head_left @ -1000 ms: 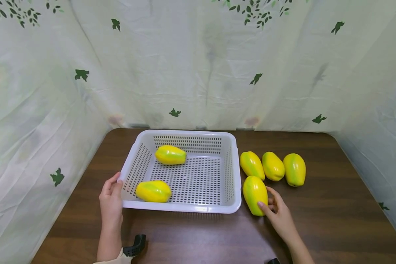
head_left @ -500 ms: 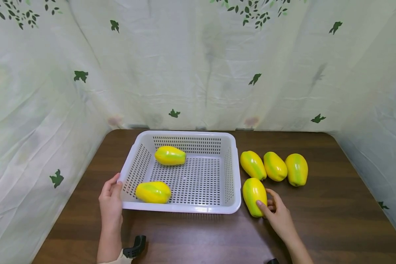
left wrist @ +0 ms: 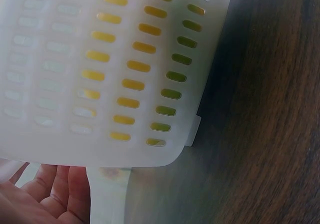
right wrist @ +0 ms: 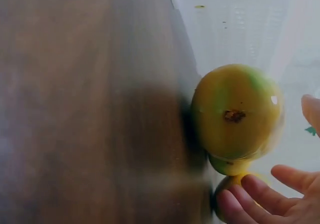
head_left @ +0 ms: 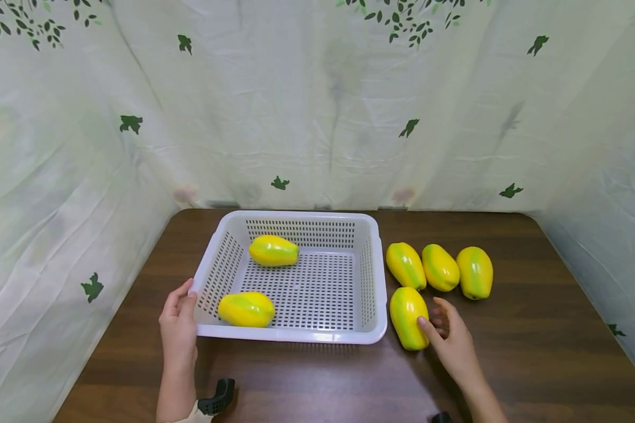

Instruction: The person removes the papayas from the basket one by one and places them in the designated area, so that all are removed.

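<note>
From the head camera, little differs from half a second ago: the right hand [head_left: 452, 343] has slid slightly along the near papaya [head_left: 408, 318], its thumb now higher on the fruit's right flank, while the fruit itself lies where it lay, on the brown table [head_left: 534, 352] just right of the white basket [head_left: 370, 329]. That hand's fingers are spread and only lightly bent, the thumb touching the papaya's side and the others reaching behind it, not closed round it. Three more papayas [head_left: 439, 267] lie in a row just beyond, close together, and two papayas [head_left: 246, 309] rest inside the basket, one at the near left and one towards the far wall. The left hand [head_left: 178, 323] stays at the basket's near left corner as before, fingers nearly straight and resting against the rim. At the left wrist, the perforated basket wall [left wrist: 100, 69] fills the picture, yellow and green showing through its slots, and relaxed fingers [left wrist: 55, 191] lie just beneath its rounded corner, gripping nothing. At the right wrist, though blurred, the near papaya's stem end [right wrist: 235, 115] faces the lens, and the fingertips [right wrist: 245, 201] sit open beside the fruit without clasping it.
</note>
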### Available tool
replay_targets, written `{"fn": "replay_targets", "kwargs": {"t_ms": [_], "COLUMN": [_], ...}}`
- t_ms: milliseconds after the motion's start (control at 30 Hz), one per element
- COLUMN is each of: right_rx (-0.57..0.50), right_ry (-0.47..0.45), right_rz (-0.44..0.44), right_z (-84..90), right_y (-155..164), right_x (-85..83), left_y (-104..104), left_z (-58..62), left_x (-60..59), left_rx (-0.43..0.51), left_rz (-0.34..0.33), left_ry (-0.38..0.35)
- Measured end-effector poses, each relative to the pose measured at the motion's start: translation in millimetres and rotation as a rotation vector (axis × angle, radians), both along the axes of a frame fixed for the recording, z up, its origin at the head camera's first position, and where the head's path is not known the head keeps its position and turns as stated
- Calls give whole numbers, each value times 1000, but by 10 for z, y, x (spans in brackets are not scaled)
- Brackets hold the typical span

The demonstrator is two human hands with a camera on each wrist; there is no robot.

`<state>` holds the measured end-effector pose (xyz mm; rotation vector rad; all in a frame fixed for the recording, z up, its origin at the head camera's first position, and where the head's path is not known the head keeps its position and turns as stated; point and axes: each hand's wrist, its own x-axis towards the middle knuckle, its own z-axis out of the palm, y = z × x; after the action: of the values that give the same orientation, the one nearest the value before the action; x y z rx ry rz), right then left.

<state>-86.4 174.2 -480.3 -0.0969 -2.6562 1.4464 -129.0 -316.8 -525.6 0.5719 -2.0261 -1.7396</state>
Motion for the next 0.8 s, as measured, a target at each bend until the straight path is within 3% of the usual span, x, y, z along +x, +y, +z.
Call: {"fn": "replay_targets", "kwargs": {"t_ms": [200,300,533,600,700,800], "right_rx": [16,16,-35,-38,-39,-36], "right_ry": [115,163,237,259,308,360], "right_rz": [-9,-16,-22,-27,-23,-5], "right_z": [89,149,317,371,457,547], "right_y": [20,27,9,-7,-34,-62], "right_x": [-10,-28,-67,-81,-110,-148], "left_y": [8,51,411,461,417,250], "left_z": [12,108,772,855,771,472], "left_x": [4,41,269,293,266,164], "left_rx": [-17,-14,32,30,14,-19], "left_rz": [3,-5,-31,-24,-22,-12], "left_ry": [-1,-8,-32,-41,-32,-21]}}
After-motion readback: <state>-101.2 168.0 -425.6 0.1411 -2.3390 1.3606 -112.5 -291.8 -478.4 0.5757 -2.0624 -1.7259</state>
